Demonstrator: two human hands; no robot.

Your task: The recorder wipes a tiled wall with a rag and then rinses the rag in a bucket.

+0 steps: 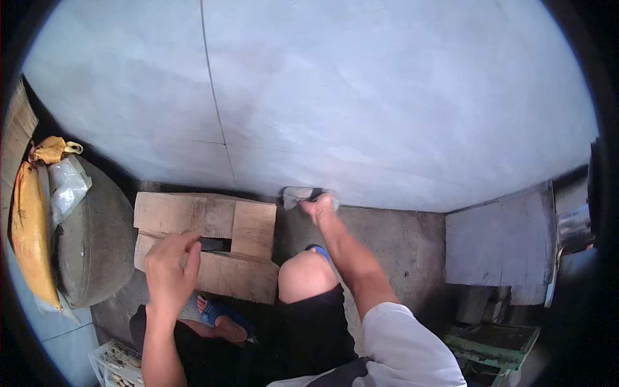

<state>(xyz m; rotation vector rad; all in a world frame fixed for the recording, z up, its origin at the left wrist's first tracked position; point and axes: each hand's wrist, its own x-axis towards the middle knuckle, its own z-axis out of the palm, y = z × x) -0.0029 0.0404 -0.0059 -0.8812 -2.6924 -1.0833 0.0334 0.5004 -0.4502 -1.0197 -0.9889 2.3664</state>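
Observation:
At the foot of the pale panelled wall (377, 106), my right hand (323, 207) grips a grey cloth (293, 195) with a dark patch. The cloth is low, close to where the wall meets the floor; blur hides whether it touches the wall. Over the near left part of a cardboard box (188, 213) is my left hand (171, 266), holding nothing, its fingers loosely bent and the thumb apart. The box's top flaps lie folded in around a dark rectangular gap. Whether my left hand touches the box cannot be told.
Left of the box stand a grey rounded bulky object (94, 251), a yellow sack (31, 232) and a clear plastic bag (67, 186). A white crate (116, 360) is at lower left. On the right are a grey panel (498, 242) and a green-framed stool (498, 343).

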